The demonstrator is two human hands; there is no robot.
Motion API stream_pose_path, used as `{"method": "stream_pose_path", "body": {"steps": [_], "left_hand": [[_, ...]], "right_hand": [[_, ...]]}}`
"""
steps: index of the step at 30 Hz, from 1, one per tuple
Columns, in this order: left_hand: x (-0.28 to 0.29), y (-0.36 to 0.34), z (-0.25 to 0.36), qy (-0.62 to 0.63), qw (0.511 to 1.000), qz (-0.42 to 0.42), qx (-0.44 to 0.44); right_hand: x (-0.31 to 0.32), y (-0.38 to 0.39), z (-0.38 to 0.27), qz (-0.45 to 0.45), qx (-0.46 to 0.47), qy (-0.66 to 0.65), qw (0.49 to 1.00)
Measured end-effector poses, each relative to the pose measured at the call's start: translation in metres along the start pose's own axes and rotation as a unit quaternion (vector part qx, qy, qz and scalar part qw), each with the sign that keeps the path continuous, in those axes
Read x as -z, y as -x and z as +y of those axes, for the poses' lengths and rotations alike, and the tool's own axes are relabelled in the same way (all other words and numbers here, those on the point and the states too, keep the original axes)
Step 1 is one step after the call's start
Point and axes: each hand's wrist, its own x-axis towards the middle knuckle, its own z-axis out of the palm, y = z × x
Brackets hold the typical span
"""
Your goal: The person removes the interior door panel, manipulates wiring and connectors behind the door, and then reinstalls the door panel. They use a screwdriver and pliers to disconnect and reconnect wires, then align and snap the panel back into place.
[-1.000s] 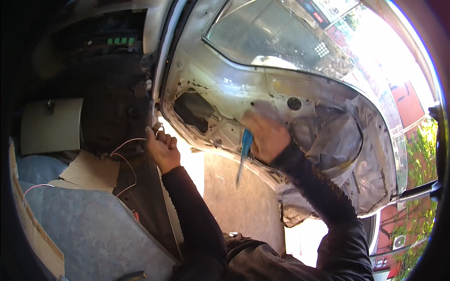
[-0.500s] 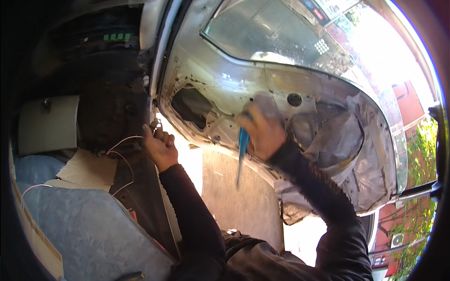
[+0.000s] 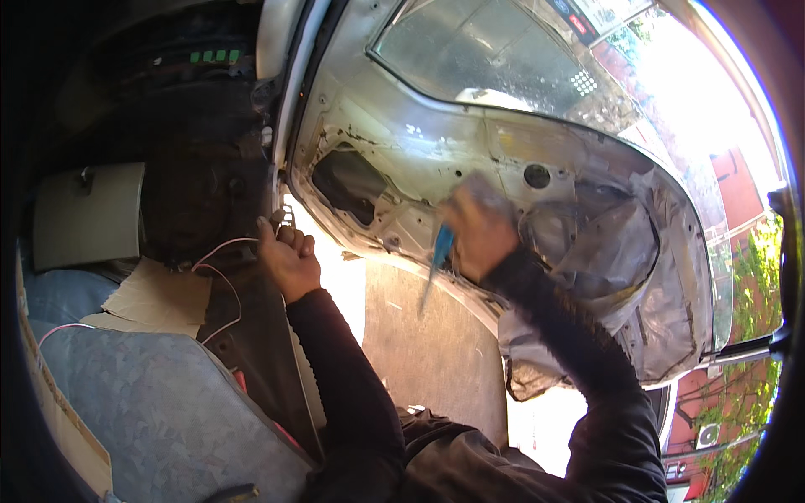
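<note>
My left hand (image 3: 289,261) is closed beside the door opening, its fingers curled by a small dark slotted piece (image 3: 288,215) at the body edge. A thin pink-and-white wire (image 3: 223,244) runs up to these fingers and appears pinched in them; the fingertips are partly hidden. In front of the bare inner face of the open car door (image 3: 436,151), my right hand (image 3: 480,230) is wrapped round the blue handle of a screwdriver (image 3: 440,248). Its thin shaft points down, and the hand is smeared by motion.
At the left lies a blue-grey patterned seat (image 3: 176,411) with a cardboard piece (image 3: 159,298) by its edge. A pale panel (image 3: 88,216) hangs above it. Loose plastic sheeting (image 3: 599,251) covers part of the door. Below the door shows the brown ground (image 3: 428,335).
My right hand has shifted slightly right and down, and the screwdriver tilts more. My left hand stays almost in place. The whole view has moved a little.
</note>
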Motion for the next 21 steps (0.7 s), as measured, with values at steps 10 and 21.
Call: {"method": "stream_pose_path", "body": {"steps": [10,21], "left_hand": [[-0.004,0.003,0.001,-0.02,0.999,0.039,-0.001],[0.004,0.0,0.004,-0.02,0.999,0.037,-0.015]], "right_hand": [[-0.001,0.005,0.004,-0.088,-0.039,-0.033,0.995],[0.015,-0.008,-0.01,-0.043,-0.052,-0.144,0.987]]}}
